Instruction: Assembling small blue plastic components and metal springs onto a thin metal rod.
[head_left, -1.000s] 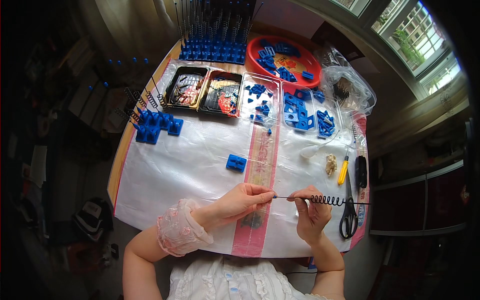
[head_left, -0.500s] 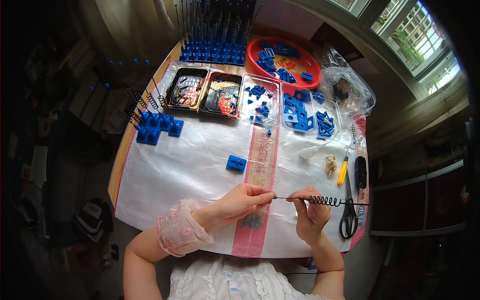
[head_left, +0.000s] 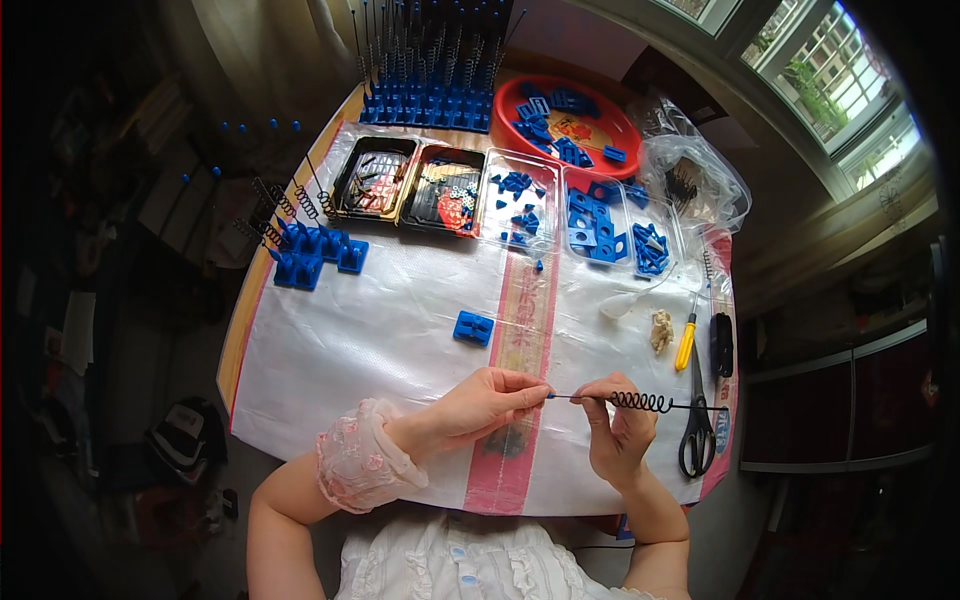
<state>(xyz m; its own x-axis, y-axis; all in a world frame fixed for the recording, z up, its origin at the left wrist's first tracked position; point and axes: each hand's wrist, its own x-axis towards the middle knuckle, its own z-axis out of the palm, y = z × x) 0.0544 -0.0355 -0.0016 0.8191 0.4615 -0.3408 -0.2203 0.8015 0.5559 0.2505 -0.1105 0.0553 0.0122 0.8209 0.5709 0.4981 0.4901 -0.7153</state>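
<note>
Change: nothing has visibly moved; both hands hold the same pose as before.
Containers: two black trays (head_left: 375, 177) hold small dark and mixed parts; clear trays (head_left: 520, 195) and a red bowl (head_left: 570, 122) hold blue pieces.
Rod (head_left: 640, 402): thin, dark, a black coil wound round its middle, blue tip at its left end; held level above the desk (head_left: 400, 320) edge.
Left hand (head_left: 480, 405): fingers pinched shut on the blue tip.
Right hand (head_left: 618, 430): closed around the rod beside the coil.
Nearby: scissors (head_left: 697, 430), yellow screwdriver (head_left: 685, 345).
</note>
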